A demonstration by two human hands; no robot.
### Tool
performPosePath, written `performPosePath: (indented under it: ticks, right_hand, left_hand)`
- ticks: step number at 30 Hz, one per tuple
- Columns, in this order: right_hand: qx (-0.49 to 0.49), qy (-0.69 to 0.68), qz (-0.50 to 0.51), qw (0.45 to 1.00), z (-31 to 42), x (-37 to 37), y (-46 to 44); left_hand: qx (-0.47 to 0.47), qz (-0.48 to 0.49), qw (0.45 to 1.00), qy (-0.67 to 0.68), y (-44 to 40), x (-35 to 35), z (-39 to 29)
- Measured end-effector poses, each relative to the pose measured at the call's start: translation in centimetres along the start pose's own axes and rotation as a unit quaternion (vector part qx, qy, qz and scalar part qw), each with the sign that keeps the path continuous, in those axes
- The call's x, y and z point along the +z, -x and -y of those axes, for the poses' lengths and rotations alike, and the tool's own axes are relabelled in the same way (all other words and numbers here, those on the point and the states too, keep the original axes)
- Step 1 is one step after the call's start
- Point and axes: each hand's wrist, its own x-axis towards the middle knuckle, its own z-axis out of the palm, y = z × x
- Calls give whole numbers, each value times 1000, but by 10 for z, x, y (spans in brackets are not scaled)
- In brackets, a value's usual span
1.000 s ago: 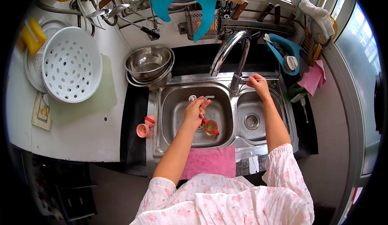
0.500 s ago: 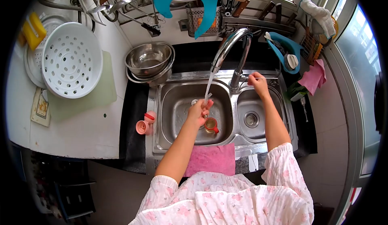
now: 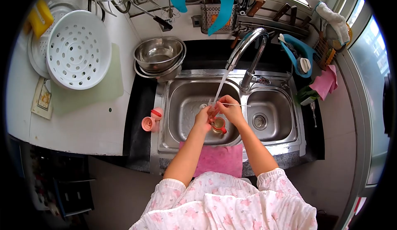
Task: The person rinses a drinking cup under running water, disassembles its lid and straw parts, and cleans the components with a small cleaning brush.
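Water runs from the chrome faucet [image 3: 244, 44] onto my two hands over the left basin [image 3: 182, 101] of the sink. My left hand [image 3: 203, 116] is closed round a small item, mostly hidden by the fingers, that looks clear. Right beside it, my right hand [image 3: 230, 109] pinches a thin white stick [image 3: 244, 105] that points to the right. Below my hands a clear cup with a red rim and handle [image 3: 218, 125] sits in the left basin. A small white piece [image 3: 203, 106] lies behind my left hand.
Pink cup parts [image 3: 152, 122] stand left of the sink. Steel bowls [image 3: 159, 56] are stacked behind them, and a white colander [image 3: 78, 50] rests on the left counter. A pink cloth [image 3: 219, 159] lies at the front edge. The right basin [image 3: 271, 110] has a drain.
Water has started flowing from the faucet. My right hand has left the faucet lever and moved left to my left hand, carrying the thin white stick. The view has shifted slightly.
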Motion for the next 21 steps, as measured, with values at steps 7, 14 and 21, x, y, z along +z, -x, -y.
performPosePath:
  ticks: [7, 14, 21]
  right_hand:
    - [-10, -35, -16, 999, 3, -4, 0]
    - [-67, 74, -52, 994, 5, -1, 12]
    - [-117, 155, -75, 978, 1, 2, 10]
  left_hand:
    - [-24, 56, 997, 41, -6, -1, -4]
    - [-20, 67, 995, 66, -3, 3, -5]
    - [-26, 78, 994, 66, -14, -1, 1]
